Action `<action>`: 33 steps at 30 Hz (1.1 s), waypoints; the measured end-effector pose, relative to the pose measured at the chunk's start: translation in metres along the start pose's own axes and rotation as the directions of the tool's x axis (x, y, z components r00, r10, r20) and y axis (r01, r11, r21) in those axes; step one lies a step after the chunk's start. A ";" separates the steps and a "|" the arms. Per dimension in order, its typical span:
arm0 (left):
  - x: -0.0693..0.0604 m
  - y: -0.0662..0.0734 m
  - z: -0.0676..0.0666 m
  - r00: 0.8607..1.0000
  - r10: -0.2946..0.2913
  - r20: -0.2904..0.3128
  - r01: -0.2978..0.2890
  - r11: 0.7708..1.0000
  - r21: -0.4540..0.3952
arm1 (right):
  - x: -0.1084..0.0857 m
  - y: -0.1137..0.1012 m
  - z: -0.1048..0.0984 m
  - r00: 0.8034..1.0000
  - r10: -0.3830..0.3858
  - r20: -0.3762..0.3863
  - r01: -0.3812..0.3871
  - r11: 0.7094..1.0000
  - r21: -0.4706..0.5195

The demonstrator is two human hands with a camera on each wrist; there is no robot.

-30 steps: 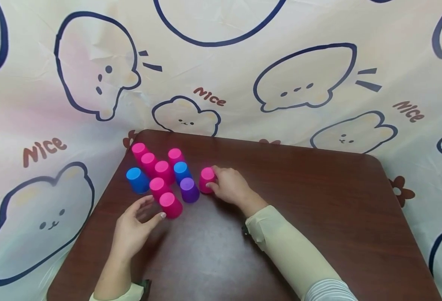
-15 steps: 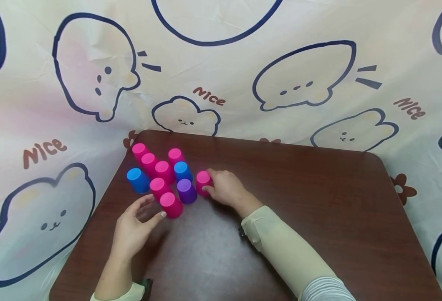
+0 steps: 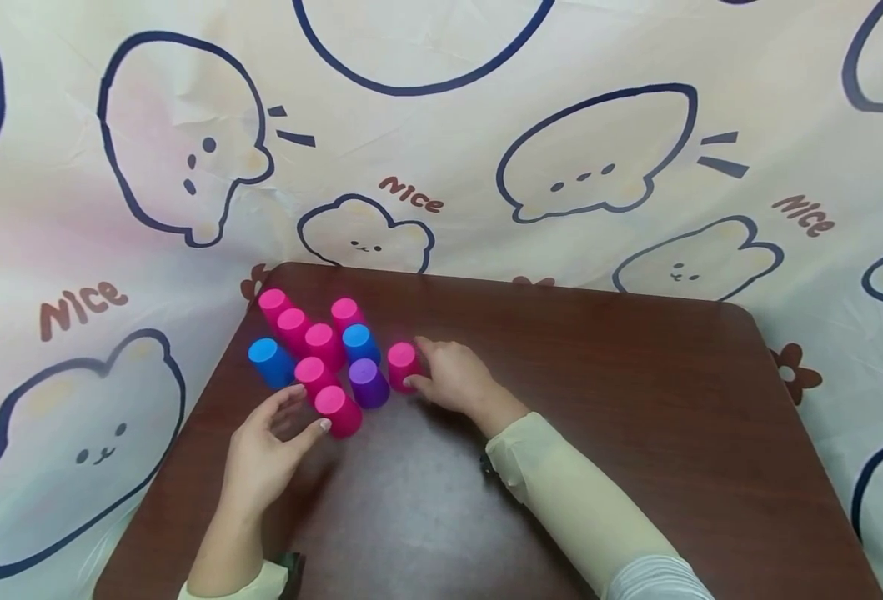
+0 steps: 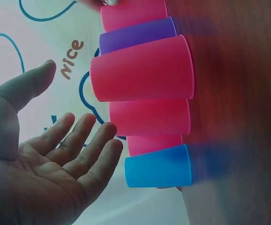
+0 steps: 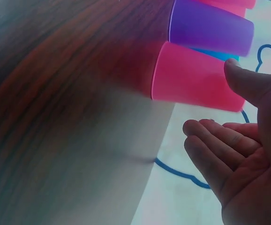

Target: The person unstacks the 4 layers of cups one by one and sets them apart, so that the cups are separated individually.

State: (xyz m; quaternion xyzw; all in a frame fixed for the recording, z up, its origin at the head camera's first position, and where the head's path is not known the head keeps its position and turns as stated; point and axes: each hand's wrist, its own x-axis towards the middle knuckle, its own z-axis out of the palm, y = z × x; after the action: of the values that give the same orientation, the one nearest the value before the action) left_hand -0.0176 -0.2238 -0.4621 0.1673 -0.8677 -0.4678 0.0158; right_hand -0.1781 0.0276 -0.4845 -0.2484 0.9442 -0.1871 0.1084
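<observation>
My right hand (image 3: 452, 375) is beside the rightmost pink cup (image 3: 402, 368). Its thumb lies against or just in front of that cup, while the other fingers stand apart from it in the right wrist view. A purple cup (image 3: 369, 385) stands just left of this cup, with a blue cup (image 3: 361, 343) behind. Spread and relaxed, my left hand (image 3: 257, 458) hovers at the nearest pink cup (image 3: 338, 412); the left wrist view shows nothing in its palm. All cups stand upside down.
Several more pink cups (image 3: 324, 346) form a slanting row toward the far left corner of the brown table (image 3: 599, 417). Another blue cup (image 3: 271, 362) stands left of them. A printed cloth (image 3: 471, 133) hangs behind and beside the table.
The rightmost pink cup has slid left, close to the purple cup, which has shifted slightly left. My right hand moved with it, and its fingers have since loosened. My left hand has stayed put.
</observation>
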 end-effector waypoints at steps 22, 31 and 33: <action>0.011 0.039 0.022 0.979 0.204 0.008 -0.204 0.979 0.022 | -0.079 0.059 -0.035 0.982 0.023 -0.187 -0.020 1.000 0.022; 0.019 0.055 0.034 0.955 0.288 0.073 -0.292 0.955 0.054 | -0.101 0.067 -0.042 0.972 0.019 -0.233 -0.009 0.999 0.047; 0.022 0.058 0.038 0.950 0.301 0.082 -0.306 0.950 0.057 | -0.107 0.068 -0.044 0.970 0.026 -0.241 -0.013 0.998 0.054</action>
State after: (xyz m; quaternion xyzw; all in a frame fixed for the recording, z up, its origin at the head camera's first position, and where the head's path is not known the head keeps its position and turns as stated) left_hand -0.0612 -0.1706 -0.4384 0.0151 -0.8987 -0.4355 0.0506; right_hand -0.1291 0.1506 -0.4607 -0.2117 0.9476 -0.2393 0.0012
